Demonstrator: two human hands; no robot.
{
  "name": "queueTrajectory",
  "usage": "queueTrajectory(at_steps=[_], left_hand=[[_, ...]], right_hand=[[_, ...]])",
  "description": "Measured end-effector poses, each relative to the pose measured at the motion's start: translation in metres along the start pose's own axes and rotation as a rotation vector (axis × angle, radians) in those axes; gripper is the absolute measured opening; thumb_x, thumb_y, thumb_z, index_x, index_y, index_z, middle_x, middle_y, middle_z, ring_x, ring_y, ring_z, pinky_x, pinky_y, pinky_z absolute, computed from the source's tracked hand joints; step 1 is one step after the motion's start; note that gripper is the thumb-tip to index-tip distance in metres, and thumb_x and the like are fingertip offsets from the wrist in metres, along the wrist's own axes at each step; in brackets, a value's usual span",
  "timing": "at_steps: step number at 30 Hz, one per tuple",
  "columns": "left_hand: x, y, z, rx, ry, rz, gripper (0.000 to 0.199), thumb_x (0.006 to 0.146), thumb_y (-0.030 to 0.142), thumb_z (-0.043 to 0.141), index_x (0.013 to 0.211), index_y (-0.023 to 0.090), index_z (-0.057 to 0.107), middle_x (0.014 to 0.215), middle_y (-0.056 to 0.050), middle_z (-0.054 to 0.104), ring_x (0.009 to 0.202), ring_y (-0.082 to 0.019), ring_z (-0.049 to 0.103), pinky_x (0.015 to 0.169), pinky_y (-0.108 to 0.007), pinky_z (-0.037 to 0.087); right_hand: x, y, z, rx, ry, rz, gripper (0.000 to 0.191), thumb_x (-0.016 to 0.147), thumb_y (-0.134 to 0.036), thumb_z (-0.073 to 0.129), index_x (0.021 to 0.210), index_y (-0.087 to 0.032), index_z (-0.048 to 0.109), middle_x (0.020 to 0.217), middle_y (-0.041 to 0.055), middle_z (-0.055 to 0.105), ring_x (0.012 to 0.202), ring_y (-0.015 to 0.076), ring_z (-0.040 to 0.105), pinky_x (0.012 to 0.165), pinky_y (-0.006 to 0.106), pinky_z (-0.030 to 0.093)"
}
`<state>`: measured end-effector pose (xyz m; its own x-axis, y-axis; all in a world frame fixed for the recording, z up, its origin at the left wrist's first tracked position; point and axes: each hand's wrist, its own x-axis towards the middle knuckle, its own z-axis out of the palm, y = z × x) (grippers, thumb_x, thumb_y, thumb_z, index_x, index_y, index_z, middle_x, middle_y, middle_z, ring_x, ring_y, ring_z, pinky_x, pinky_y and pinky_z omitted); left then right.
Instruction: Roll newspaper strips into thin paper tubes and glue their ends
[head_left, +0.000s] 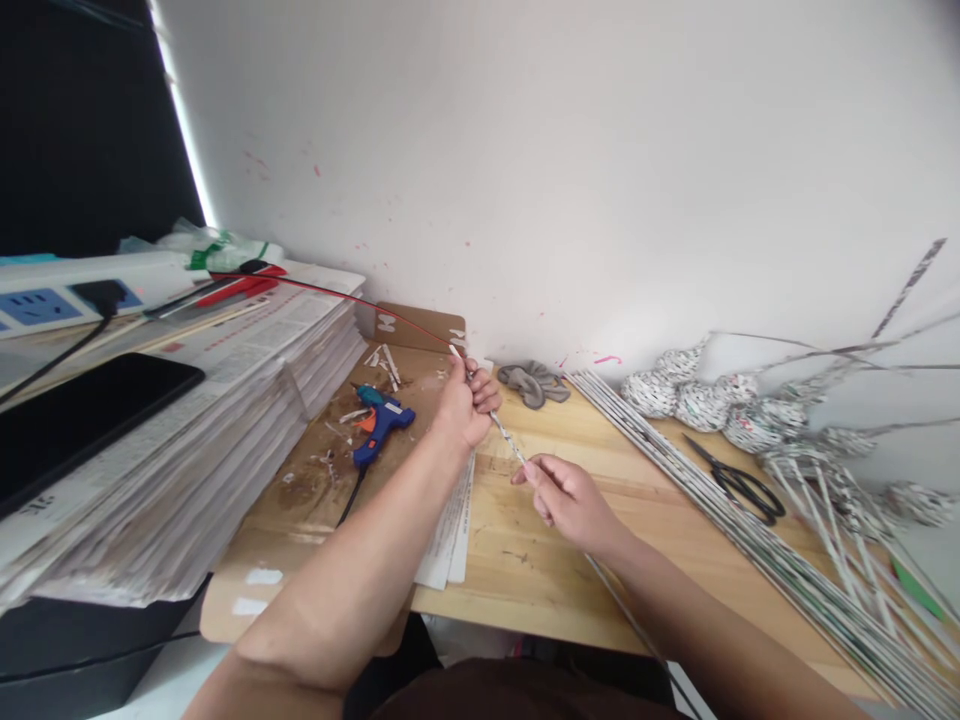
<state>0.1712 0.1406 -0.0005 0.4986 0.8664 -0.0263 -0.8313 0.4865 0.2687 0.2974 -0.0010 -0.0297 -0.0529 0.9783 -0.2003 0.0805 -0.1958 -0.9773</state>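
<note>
A thin twisted newspaper strip [509, 437] runs slantwise between my two hands above the table. My left hand [471, 400], closed in a fist, grips its upper part, and a short white end pokes out past the thumb. Lower down, my right hand [564, 496] pinches the strip between thumb and fingers. A long thin length [624, 605] comes out below my right wrist toward the table's front edge; I cannot tell if it is the same strip. Behind my left hand, a thin red-and-black line [341, 292] stretches to the newspaper stack.
Left, a tall newspaper stack [247, 430] carries a phone [97, 420] and a power strip [45, 305]. A blue glue gun [384, 425] lies on stained cardboard [300, 510]. Right are long paper tubes [720, 510], black scissors [739, 480] and woven paper balls [705, 405]. Grey cloth [534, 383] lies by the wall.
</note>
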Motion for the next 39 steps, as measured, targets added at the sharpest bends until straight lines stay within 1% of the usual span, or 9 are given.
queueTrajectory(at_steps=[5, 8, 10, 15, 20, 24, 29, 33, 39], left_hand=[[-0.0005, 0.0005, 0.0010, -0.008, 0.003, -0.006, 0.039, 0.092, 0.046, 0.035, 0.066, 0.018, 0.040, 0.047, 0.007, 0.024, 0.033, -0.005, 0.023, 0.033, -0.014, 0.011], [-0.0005, 0.0005, 0.0013, -0.006, 0.005, 0.002, 0.039, 0.092, 0.047, 0.035, 0.066, 0.018, 0.040, 0.047, 0.007, 0.024, 0.033, -0.005, 0.023, 0.033, -0.014, 0.011], [-0.0005, 0.0004, 0.0013, -0.005, 0.006, 0.000, 0.039, 0.092, 0.047, 0.034, 0.066, 0.018, 0.040, 0.046, 0.007, 0.024, 0.033, -0.005, 0.023, 0.033, -0.014, 0.011], [-0.0006, 0.0003, 0.0011, -0.009, -0.003, -0.003, 0.039, 0.093, 0.046, 0.034, 0.066, 0.018, 0.040, 0.046, 0.007, 0.024, 0.033, -0.005, 0.023, 0.033, -0.014, 0.012], [-0.0004, 0.0005, 0.0008, -0.007, -0.004, 0.001, 0.038, 0.092, 0.046, 0.034, 0.067, 0.018, 0.040, 0.047, 0.007, 0.024, 0.033, -0.005, 0.022, 0.032, -0.014, 0.012], [-0.0002, 0.0004, 0.0007, -0.025, -0.003, -0.009, 0.039, 0.092, 0.047, 0.035, 0.066, 0.018, 0.040, 0.048, 0.007, 0.024, 0.033, -0.005, 0.022, 0.032, -0.014, 0.012], [-0.0003, 0.0007, 0.0005, -0.032, 0.004, -0.014, 0.039, 0.091, 0.048, 0.037, 0.066, 0.018, 0.041, 0.048, 0.007, 0.023, 0.034, -0.005, 0.022, 0.032, -0.014, 0.012], [0.0002, 0.0011, 0.0004, -0.032, -0.002, -0.014, 0.039, 0.091, 0.048, 0.036, 0.066, 0.018, 0.041, 0.048, 0.007, 0.023, 0.034, -0.005, 0.021, 0.032, -0.014, 0.012], [-0.0001, 0.0007, 0.0015, -0.017, 0.013, -0.009, 0.039, 0.091, 0.048, 0.036, 0.066, 0.018, 0.041, 0.047, 0.007, 0.023, 0.033, -0.005, 0.021, 0.032, -0.014, 0.011]], right_hand=[[-0.0007, -0.0009, 0.0012, 0.160, -0.159, 0.104, 0.040, 0.089, -0.055, 0.038, 0.083, -0.019, 0.054, 0.041, -0.0092, 0.030, 0.034, 0.0084, 0.030, 0.038, 0.022, 0.028], [-0.0041, -0.0012, 0.0013, -0.109, 0.043, -0.042, 0.037, 0.085, -0.053, 0.052, 0.081, -0.017, 0.058, 0.050, -0.0050, 0.043, 0.042, 0.0075, 0.038, 0.043, 0.022, 0.030], [-0.0054, -0.0001, 0.0005, -0.159, 0.096, -0.073, 0.036, 0.083, -0.052, 0.055, 0.077, -0.016, 0.058, 0.049, -0.0051, 0.042, 0.042, 0.0069, 0.037, 0.044, 0.021, 0.029], [-0.0050, 0.0027, 0.0000, 0.138, -0.136, 0.113, 0.044, 0.088, -0.059, 0.039, 0.078, -0.018, 0.054, 0.039, -0.0093, 0.029, 0.032, 0.0078, 0.028, 0.037, 0.022, 0.028], [-0.0077, -0.0003, 0.0000, -0.093, 0.071, -0.029, 0.036, 0.084, -0.052, 0.053, 0.082, -0.016, 0.059, 0.046, -0.0058, 0.043, 0.039, 0.0068, 0.037, 0.042, 0.021, 0.029], [-0.0063, -0.0014, -0.0013, 0.168, -0.150, 0.126, 0.041, 0.089, -0.056, 0.038, 0.083, -0.018, 0.055, 0.039, -0.0096, 0.029, 0.032, 0.0079, 0.027, 0.038, 0.022, 0.027], [-0.0003, -0.0014, 0.0014, 0.065, 0.001, 0.029, 0.037, 0.086, -0.053, 0.049, 0.082, -0.017, 0.055, 0.042, -0.0076, 0.040, 0.035, 0.0070, 0.033, 0.040, 0.021, 0.027], [0.0003, -0.0032, 0.0034, 0.299, -0.185, 0.148, 0.035, 0.089, -0.053, 0.040, 0.081, -0.021, 0.050, 0.039, -0.0110, 0.025, 0.032, 0.0084, 0.023, 0.037, 0.022, 0.024], [-0.0051, -0.0044, 0.0037, -0.183, 0.090, -0.072, 0.034, 0.085, -0.051, 0.052, 0.081, -0.018, 0.057, 0.050, -0.0046, 0.046, 0.043, 0.0080, 0.039, 0.045, 0.022, 0.031]])
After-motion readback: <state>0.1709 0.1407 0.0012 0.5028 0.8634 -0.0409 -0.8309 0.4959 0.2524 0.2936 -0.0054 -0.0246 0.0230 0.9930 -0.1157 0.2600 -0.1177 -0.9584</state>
